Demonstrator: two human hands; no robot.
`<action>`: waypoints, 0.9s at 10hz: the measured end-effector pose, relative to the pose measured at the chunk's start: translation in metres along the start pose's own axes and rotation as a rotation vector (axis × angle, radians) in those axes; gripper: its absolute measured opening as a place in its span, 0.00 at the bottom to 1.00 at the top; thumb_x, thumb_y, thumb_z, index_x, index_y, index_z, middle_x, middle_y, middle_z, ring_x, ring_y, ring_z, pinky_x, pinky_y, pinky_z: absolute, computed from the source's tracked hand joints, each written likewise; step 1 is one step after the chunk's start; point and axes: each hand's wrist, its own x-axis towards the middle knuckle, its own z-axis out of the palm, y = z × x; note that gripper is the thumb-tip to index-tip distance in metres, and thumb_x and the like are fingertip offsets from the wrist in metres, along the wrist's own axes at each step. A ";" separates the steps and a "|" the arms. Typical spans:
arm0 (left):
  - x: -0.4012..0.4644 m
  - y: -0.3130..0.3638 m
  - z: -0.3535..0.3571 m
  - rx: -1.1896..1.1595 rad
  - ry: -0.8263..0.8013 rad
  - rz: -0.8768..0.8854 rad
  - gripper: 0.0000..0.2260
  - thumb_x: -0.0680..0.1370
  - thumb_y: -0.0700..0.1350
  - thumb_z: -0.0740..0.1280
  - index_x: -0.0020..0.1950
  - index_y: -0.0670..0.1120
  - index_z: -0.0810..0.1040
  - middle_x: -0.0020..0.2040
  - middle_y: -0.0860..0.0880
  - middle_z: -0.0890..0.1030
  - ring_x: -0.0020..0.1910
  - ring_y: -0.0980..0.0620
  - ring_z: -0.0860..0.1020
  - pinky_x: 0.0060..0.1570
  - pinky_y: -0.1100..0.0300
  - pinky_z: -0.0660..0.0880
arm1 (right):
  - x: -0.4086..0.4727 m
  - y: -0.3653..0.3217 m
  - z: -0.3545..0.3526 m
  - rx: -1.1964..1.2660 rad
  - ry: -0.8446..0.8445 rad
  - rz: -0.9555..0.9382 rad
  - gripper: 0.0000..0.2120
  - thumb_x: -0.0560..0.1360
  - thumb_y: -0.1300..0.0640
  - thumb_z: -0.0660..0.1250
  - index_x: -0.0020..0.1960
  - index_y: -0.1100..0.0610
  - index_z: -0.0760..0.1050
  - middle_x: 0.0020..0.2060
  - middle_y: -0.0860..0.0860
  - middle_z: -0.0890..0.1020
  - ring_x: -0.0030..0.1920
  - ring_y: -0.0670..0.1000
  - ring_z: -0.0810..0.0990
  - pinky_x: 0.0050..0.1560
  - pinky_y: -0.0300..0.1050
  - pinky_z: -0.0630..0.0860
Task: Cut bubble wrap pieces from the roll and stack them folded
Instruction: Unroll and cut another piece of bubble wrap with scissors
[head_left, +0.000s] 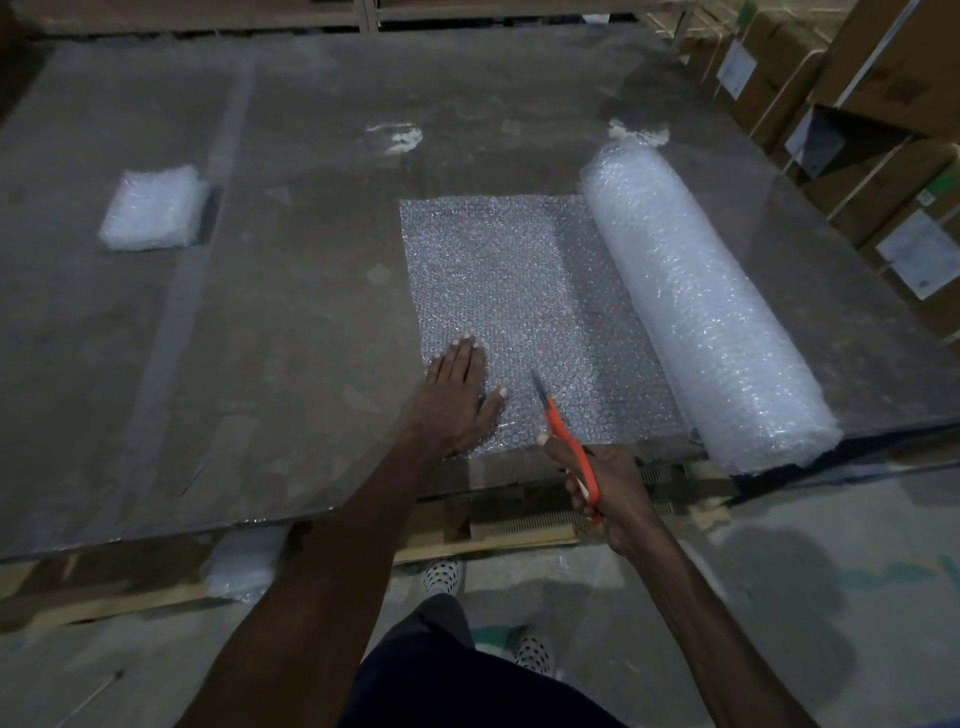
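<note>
A thick roll of bubble wrap (696, 301) lies on the right side of the table. From it an unrolled sheet (519, 291) spreads flat to the left. My left hand (457, 395) presses flat on the sheet's near left corner, fingers straight. My right hand (602, 483) grips orange-handled scissors (563, 431) at the sheet's near edge, with the blades pointing away over the sheet. A folded stack of bubble wrap pieces (153, 208) sits far left on the table.
The table (291, 260) is a wide brown board covered in clear film. Cardboard boxes (857, 130) are piled beyond its right edge. More bubble wrap (244, 561) shows under the table's near edge, by a wooden pallet. My feet stand on the concrete floor.
</note>
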 end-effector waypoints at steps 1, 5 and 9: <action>0.000 0.000 -0.001 -0.004 0.001 0.002 0.34 0.84 0.61 0.49 0.82 0.40 0.48 0.82 0.41 0.47 0.81 0.45 0.44 0.77 0.50 0.41 | 0.001 0.003 -0.002 0.003 -0.015 -0.030 0.14 0.71 0.49 0.79 0.40 0.59 0.80 0.25 0.54 0.74 0.20 0.46 0.68 0.20 0.36 0.64; -0.002 0.001 -0.001 -0.022 -0.006 -0.006 0.34 0.84 0.62 0.48 0.82 0.41 0.46 0.82 0.42 0.45 0.81 0.46 0.43 0.78 0.50 0.40 | 0.015 -0.009 0.003 -0.025 -0.004 0.008 0.20 0.70 0.45 0.79 0.44 0.62 0.81 0.25 0.52 0.75 0.21 0.47 0.69 0.22 0.36 0.65; -0.003 0.001 -0.002 -0.018 -0.012 -0.006 0.34 0.84 0.62 0.47 0.82 0.41 0.45 0.82 0.42 0.44 0.81 0.46 0.42 0.77 0.52 0.39 | 0.018 -0.004 0.004 -0.022 0.016 -0.007 0.30 0.70 0.46 0.79 0.52 0.74 0.79 0.26 0.53 0.75 0.20 0.46 0.69 0.21 0.35 0.65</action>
